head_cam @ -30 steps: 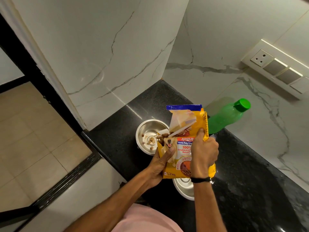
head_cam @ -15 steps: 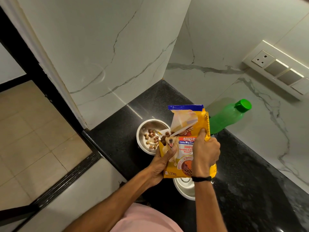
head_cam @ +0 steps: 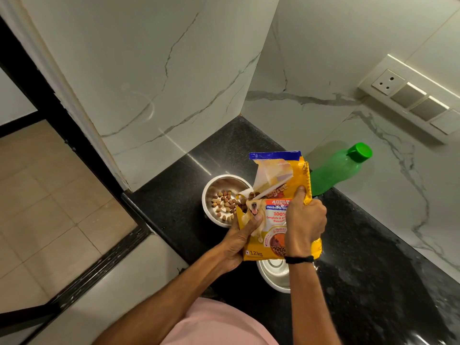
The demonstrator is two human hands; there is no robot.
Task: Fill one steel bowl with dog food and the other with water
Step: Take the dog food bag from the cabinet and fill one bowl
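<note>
Both hands hold a yellow dog food bag (head_cam: 277, 210) tilted to the left over a steel bowl (head_cam: 219, 181). My left hand (head_cam: 239, 241) grips the bag's lower left side. My right hand (head_cam: 305, 224) grips its right edge. Brown kibble (head_cam: 225, 202) lies in this bowl and more sits at the bag's torn mouth. A second steel bowl (head_cam: 272, 276) stands nearer to me, partly hidden under the bag and my right wrist; what shows of it is bare. A green water bottle (head_cam: 334, 170) with a green cap stands behind the bag.
The bowls rest on a black granite counter (head_cam: 368, 257) in a corner of white marble walls. A switch and socket panel (head_cam: 418, 100) is on the right wall. The counter's front edge drops to a tiled floor (head_cam: 49, 195) on the left.
More kibble has dropped from the bag into the far bowl, which held only a few pieces a second ago. The bag has stayed tilted with both hands on it.
</note>
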